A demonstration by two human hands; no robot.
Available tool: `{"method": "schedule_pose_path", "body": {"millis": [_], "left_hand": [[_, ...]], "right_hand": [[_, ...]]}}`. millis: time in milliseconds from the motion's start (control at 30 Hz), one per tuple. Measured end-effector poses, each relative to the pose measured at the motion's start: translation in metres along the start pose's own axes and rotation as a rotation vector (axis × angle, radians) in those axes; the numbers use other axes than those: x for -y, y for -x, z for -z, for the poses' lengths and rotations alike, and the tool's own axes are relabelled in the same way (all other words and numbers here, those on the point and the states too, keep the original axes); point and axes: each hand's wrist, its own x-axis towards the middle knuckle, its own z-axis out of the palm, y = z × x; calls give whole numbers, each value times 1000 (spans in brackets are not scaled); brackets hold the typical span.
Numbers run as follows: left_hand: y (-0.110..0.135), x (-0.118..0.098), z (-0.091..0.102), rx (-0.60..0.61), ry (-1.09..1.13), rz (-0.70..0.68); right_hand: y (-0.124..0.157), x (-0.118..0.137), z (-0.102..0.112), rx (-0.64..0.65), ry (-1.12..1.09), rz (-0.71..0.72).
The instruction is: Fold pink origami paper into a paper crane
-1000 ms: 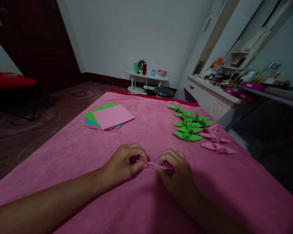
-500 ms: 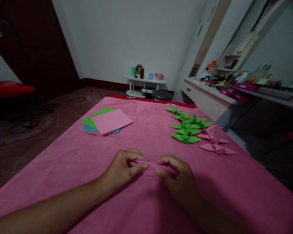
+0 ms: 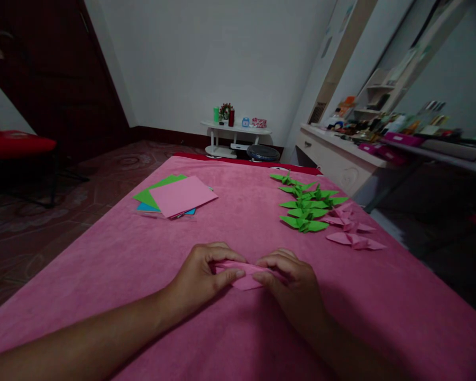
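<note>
A piece of folded pink origami paper is pinched between both hands, low over the pink cloth. My left hand is closed on its left end, thumb in front and fingers behind. On the other end, my right hand grips it in the same way. The fingers cover both ends of the paper. Beyond my right hand lie several green paper cranes and a few pink paper cranes. Ahead on the left rests a stack of square paper sheets, pink on top, with green and blue showing underneath.
A white side table with small items stands by the far wall. To the right is a dresser crowded with bottles and boxes. A red seat stands at the left, near a dark door.
The folded paper has tilted, so more of its flat front face and a pointed lower edge show between the thumbs. Both hands stay in nearly the same place.
</note>
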Motion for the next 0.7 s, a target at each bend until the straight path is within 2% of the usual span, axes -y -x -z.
{"method": "schedule_pose_path", "body": {"millis": [167, 467, 700], "left_hand": [[1, -1, 0, 9, 58, 44], [4, -4, -4, 30, -35, -94], [6, -6, -4, 21, -62, -127]], "right_hand": [[0, 4, -2, 65, -90, 7], [5, 4, -5, 14, -127, -85], [3, 4, -5, 20, -218, 39]]}}
